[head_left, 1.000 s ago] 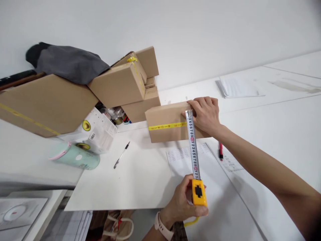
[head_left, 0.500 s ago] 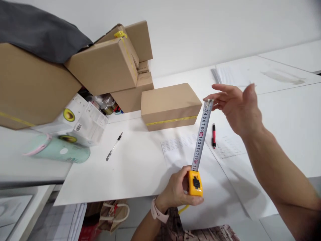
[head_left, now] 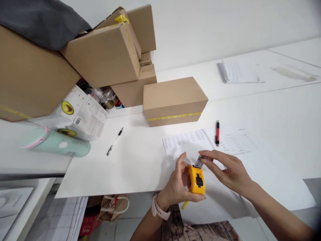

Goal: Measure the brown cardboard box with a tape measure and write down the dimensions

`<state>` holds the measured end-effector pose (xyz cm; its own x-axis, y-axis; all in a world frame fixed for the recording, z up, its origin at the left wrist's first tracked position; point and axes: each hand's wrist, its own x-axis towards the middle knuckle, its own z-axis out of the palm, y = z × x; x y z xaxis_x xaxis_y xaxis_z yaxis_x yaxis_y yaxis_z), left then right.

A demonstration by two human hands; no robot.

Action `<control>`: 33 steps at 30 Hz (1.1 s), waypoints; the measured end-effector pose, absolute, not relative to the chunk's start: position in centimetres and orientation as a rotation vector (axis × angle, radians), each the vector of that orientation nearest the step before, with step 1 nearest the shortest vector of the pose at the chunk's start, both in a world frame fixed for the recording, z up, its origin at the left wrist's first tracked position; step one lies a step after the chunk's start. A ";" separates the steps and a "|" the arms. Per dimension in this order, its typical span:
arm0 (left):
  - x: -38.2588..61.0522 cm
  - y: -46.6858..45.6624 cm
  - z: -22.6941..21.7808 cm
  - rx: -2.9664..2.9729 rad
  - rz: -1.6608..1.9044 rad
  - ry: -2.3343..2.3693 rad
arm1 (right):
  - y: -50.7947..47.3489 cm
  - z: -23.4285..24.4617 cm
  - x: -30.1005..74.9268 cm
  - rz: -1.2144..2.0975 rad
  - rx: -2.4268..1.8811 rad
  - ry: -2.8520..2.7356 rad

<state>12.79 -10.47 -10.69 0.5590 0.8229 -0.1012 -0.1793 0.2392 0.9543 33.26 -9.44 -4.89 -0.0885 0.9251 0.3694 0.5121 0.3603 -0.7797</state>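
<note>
My left hand (head_left: 177,185) grips a yellow tape measure (head_left: 197,180) with a black slider, above the front edge of the white table (head_left: 132,167). Only a short length of the tape blade (head_left: 198,162) sticks out of the case. My right hand (head_left: 228,170) pinches the end of that blade between thumb and fingers. Below the two hands lie printed sheets (head_left: 184,140). A red and black pen (head_left: 217,133) rests just beyond my right hand. Farther back sits a closed cardboard box (head_left: 175,97) with yellow tape along its side.
Stacked cardboard boxes (head_left: 100,57) fill the back left, under a dark cloth (head_left: 42,23). By them are white boxes with avocado pictures (head_left: 85,117) and a mint-green bottle (head_left: 67,144) on its side. A clear pen (head_left: 114,141) lies mid-table; papers (head_left: 239,72) lie at the back.
The long blade has slid back into the case until only a short piece shows. My right hand has come down from its raised position and now pinches the blade end.
</note>
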 end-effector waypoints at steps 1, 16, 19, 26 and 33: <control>12.8 -10.5 -10.7 1.130 0.779 0.698 | -9.6 -5.5 33.5 0.512 -1.343 -1.727; 4.7 -7.2 -7.1 1.915 0.875 1.910 | -0.7 -10.7 40.3 0.158 -2.264 -1.741; 2.7 -5.9 -6.9 2.121 0.522 2.179 | -0.9 -10.4 40.7 0.293 -2.200 -1.622; 2.8 -5.1 -8.1 2.419 0.457 2.119 | -4.2 -7.6 41.5 0.929 -1.386 -0.845; 9.0 -9.1 -10.3 2.575 0.408 1.188 | -6.1 -5.1 39.8 0.761 -1.267 -0.931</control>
<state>9.01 -9.09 -10.33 0.6229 0.7701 0.1381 0.6921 -0.6246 0.3618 39.79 -6.11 -5.12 0.4432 0.8833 0.1531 0.0249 0.1585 -0.9870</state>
